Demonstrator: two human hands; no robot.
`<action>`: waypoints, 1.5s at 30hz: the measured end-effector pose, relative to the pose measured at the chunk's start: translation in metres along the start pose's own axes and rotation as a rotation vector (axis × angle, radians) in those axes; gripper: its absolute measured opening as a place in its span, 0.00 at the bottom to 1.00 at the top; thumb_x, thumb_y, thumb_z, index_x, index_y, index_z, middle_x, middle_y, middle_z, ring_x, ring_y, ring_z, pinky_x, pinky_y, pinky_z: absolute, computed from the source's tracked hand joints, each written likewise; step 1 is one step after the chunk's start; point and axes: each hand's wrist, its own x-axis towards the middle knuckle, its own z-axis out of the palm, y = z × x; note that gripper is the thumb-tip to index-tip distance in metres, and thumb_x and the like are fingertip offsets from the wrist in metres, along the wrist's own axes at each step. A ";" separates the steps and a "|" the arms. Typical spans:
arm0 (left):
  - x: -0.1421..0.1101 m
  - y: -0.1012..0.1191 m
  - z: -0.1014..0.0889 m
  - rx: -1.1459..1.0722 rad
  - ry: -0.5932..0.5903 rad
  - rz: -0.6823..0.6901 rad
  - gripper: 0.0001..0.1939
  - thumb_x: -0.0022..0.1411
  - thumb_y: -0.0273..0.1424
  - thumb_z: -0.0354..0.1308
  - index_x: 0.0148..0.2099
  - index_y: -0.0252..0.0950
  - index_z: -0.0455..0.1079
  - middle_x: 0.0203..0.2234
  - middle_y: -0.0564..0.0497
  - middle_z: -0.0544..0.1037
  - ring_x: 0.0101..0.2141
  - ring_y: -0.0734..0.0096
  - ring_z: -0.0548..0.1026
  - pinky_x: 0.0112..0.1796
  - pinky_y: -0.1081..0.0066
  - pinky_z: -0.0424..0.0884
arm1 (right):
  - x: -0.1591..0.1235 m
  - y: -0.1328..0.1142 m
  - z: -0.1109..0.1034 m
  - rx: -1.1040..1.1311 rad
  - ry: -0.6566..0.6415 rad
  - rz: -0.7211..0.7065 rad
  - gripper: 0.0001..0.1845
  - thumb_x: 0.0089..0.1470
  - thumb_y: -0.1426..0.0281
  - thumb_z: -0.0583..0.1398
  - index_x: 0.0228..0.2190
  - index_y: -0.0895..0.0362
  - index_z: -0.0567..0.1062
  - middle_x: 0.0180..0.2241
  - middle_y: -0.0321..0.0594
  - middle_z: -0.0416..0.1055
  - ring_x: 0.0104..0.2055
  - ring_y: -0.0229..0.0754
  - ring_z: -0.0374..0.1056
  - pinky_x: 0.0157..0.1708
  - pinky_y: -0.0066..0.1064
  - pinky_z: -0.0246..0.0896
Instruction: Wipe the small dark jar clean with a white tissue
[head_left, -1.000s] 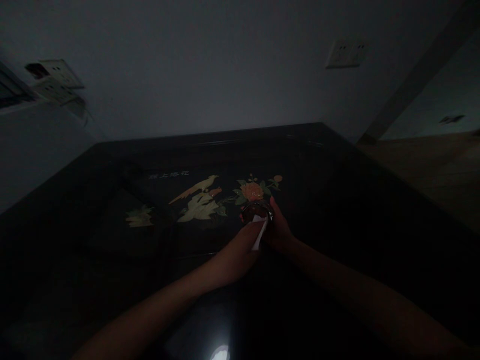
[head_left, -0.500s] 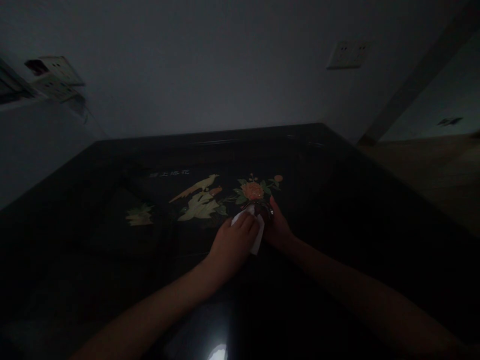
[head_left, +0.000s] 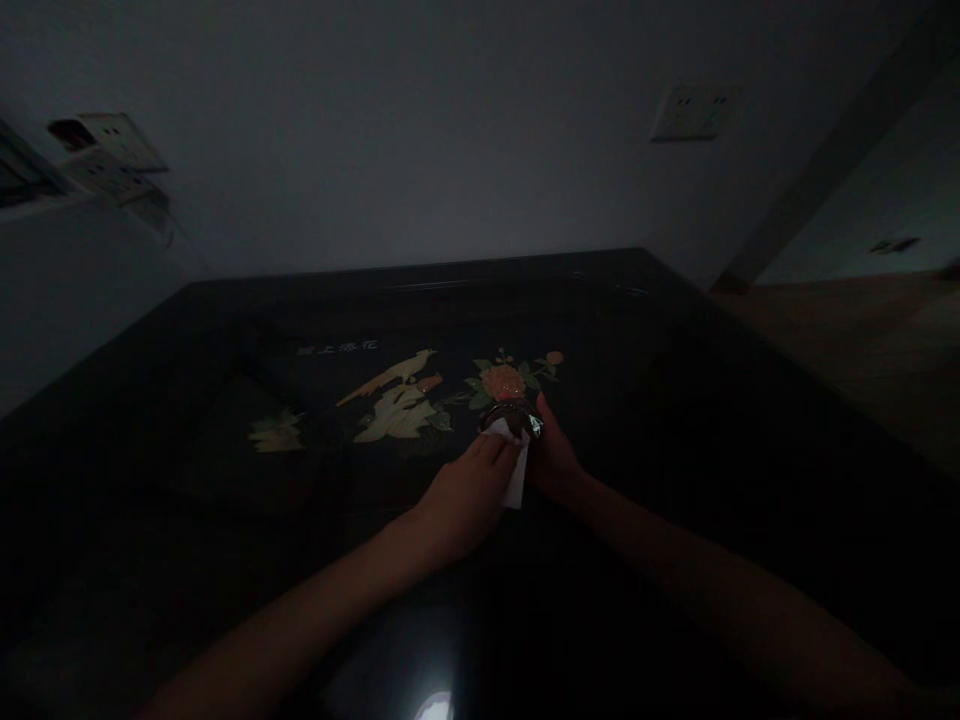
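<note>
A dark, glossy, rounded object (head_left: 517, 412) sits between the two hands, over the near side of the bench's flower design; whether it touches the bench is too dark to tell. The right hand (head_left: 556, 455) has its grip around the object's right side. The left hand's (head_left: 469, 492) grip is closed on a white paper (head_left: 514, 487), pressed to the object. Around them spreads the black, shiny bench (head_left: 675, 440), decorated with an orange flower (head_left: 502, 382), a pale bird (head_left: 397, 372) and written characters (head_left: 337, 348). A lamp-like reflection (head_left: 435, 706) shines nearest the viewer. Behind rises a dim wall (head_left: 420, 130) with sockets (head_left: 696, 110); wooden-looking floor (head_left: 847, 325) lies to the right. Compared with a second ago, the left hand has turned knuckles-up over the paper, while the right hand keeps its place.
</note>
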 end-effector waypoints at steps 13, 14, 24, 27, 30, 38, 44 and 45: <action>0.002 0.003 0.013 -0.359 0.134 0.064 0.23 0.60 0.20 0.48 0.58 0.32 0.57 0.54 0.40 0.69 0.56 0.63 0.66 0.58 0.61 0.63 | -0.003 0.000 0.005 0.013 0.014 -0.011 0.26 0.64 0.53 0.45 0.40 0.55 0.76 0.31 0.39 0.79 0.35 0.45 0.75 0.43 0.40 0.68; 0.002 0.003 0.013 -0.282 0.119 0.059 0.25 0.60 0.20 0.49 0.60 0.31 0.56 0.55 0.40 0.68 0.57 0.61 0.66 0.58 0.61 0.64 | -0.003 0.000 0.006 0.019 0.015 -0.002 0.26 0.64 0.53 0.45 0.40 0.55 0.76 0.30 0.39 0.79 0.35 0.45 0.75 0.43 0.40 0.67; 0.005 -0.001 0.005 0.363 0.050 0.034 0.16 0.66 0.21 0.45 0.54 0.32 0.63 0.49 0.41 0.72 0.49 0.58 0.73 0.44 0.62 0.74 | 0.001 0.001 -0.001 0.015 -0.008 -0.003 0.23 0.62 0.53 0.51 0.39 0.56 0.77 0.30 0.36 0.78 0.31 0.40 0.72 0.39 0.32 0.65; 0.004 -0.004 0.005 0.410 0.090 0.050 0.17 0.67 0.21 0.45 0.56 0.30 0.63 0.52 0.39 0.71 0.53 0.58 0.70 0.45 0.62 0.74 | 0.001 0.000 -0.003 0.020 -0.011 -0.016 0.22 0.62 0.54 0.50 0.39 0.56 0.77 0.30 0.36 0.78 0.32 0.39 0.72 0.39 0.31 0.64; 0.003 -0.004 0.004 0.406 0.085 0.059 0.18 0.67 0.21 0.43 0.58 0.29 0.61 0.56 0.38 0.67 0.57 0.56 0.66 0.47 0.61 0.73 | 0.001 0.000 -0.004 0.005 -0.013 -0.025 0.21 0.62 0.55 0.51 0.38 0.55 0.77 0.29 0.35 0.78 0.31 0.39 0.72 0.38 0.31 0.64; 0.000 0.000 -0.003 -0.016 -0.062 0.006 0.32 0.56 0.17 0.51 0.63 0.31 0.54 0.59 0.38 0.65 0.56 0.57 0.68 0.53 0.61 0.69 | 0.000 0.001 -0.001 -0.038 -0.015 -0.014 0.23 0.62 0.52 0.50 0.40 0.55 0.76 0.29 0.37 0.78 0.31 0.42 0.73 0.39 0.36 0.65; -0.001 0.003 -0.001 -0.579 0.041 -0.036 0.29 0.54 0.17 0.49 0.58 0.34 0.61 0.57 0.43 0.68 0.58 0.63 0.66 0.59 0.62 0.61 | -0.005 0.000 0.005 -0.028 0.015 -0.014 0.25 0.64 0.54 0.46 0.40 0.55 0.76 0.29 0.39 0.79 0.32 0.44 0.74 0.42 0.38 0.66; -0.001 0.002 0.000 -0.642 0.057 -0.036 0.28 0.54 0.17 0.49 0.58 0.34 0.62 0.57 0.44 0.68 0.57 0.64 0.66 0.59 0.62 0.60 | -0.005 0.000 0.005 -0.029 0.018 -0.018 0.26 0.64 0.54 0.46 0.40 0.55 0.76 0.30 0.39 0.79 0.33 0.44 0.74 0.42 0.38 0.66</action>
